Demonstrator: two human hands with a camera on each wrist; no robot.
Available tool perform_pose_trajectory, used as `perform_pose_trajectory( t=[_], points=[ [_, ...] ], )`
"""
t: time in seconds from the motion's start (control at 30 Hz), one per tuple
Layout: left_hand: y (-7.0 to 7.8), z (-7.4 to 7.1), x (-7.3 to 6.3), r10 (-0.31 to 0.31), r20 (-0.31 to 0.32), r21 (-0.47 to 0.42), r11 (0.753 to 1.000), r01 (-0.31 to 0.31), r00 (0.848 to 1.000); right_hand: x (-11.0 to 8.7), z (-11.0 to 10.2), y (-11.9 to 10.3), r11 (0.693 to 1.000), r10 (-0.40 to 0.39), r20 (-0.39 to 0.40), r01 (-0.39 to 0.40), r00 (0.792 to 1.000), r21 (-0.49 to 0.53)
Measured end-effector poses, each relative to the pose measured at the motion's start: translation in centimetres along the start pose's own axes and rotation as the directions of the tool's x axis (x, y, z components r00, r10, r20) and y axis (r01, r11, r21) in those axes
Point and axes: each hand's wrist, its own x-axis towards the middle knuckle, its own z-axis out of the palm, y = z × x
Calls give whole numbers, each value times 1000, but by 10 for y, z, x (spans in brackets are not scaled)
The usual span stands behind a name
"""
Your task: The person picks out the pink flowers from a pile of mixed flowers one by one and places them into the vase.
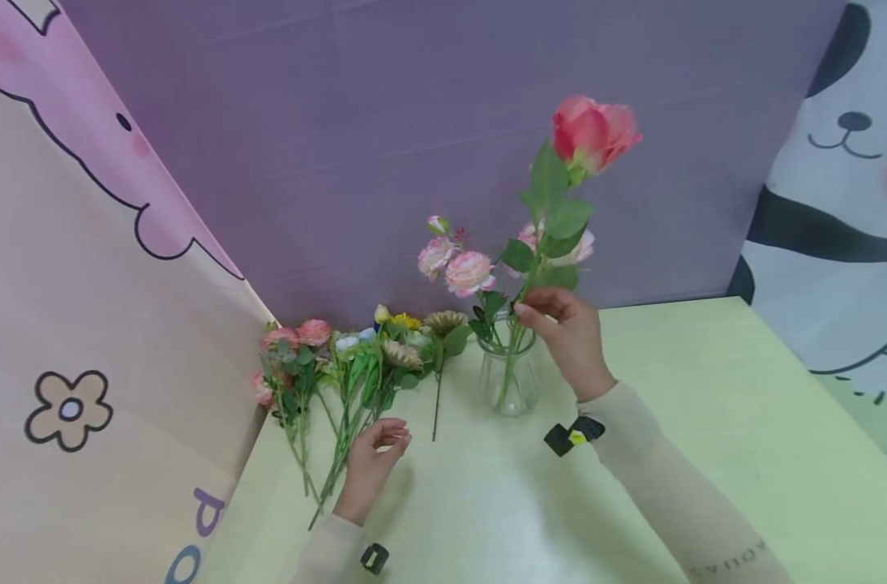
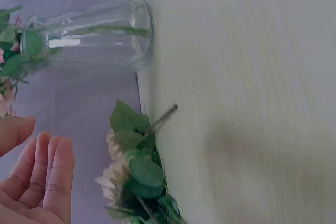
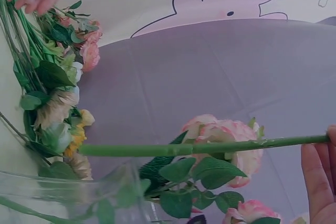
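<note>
My right hand (image 1: 569, 337) pinches the green stem (image 3: 236, 146) of a large coral-pink rose (image 1: 595, 134), which stands upright over the vase area. That stem's lower end shows outside the glass in the right wrist view, close by the clear glass vase (image 1: 510, 381). Pale pink flowers (image 1: 469, 272) stand in the vase, with a green stem (image 2: 105, 28) visible through the glass. My left hand (image 1: 376, 462) holds nothing, its fingers loosely bent, near the lying flower stems (image 1: 339, 450).
Along the table's back left lie pink flowers (image 1: 314, 332), a yellow flower (image 1: 405, 321) and beige flowers (image 2: 114, 179). A purple backdrop (image 1: 341, 162) rises behind the table (image 1: 677, 389). A printed cloth (image 1: 122, 324) stands at the left.
</note>
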Motion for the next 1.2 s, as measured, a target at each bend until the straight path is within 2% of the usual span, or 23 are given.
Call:
perform_pose_trajectory(
  t=[0.1,0.23,0.33,0.47,0.6,0.73,1.0,1.2],
  points=[
    [-4,-11,0,1,-28,39,999,0,1000,5,-1,-4,1000,-6,-14,6,1000,0],
    [-10,-24,1,7,-82,100,995,1,997,11,-1,-7,998,-5,-43,8,999,69],
    [-14,-33,0,-7,-115,141,990,23,993,15,0,-7,994,-32,-65,39,997,103],
    [-19,-42,-2,-52,-131,138,988,71,990,20,0,-6,986,-83,-95,95,992,133],
    [-21,-47,-4,-73,-124,121,989,88,990,22,-1,-6,977,-112,-122,132,986,168],
    [-22,-48,-5,-50,-118,127,990,65,992,22,-2,-5,971,-138,-137,161,981,178],
    [-27,-53,-7,-34,-141,115,992,50,989,23,-2,2,977,-148,-161,169,976,130],
    [-28,-56,-7,-14,-160,147,988,38,987,22,-1,12,975,-163,-163,184,973,122]
  ],
)
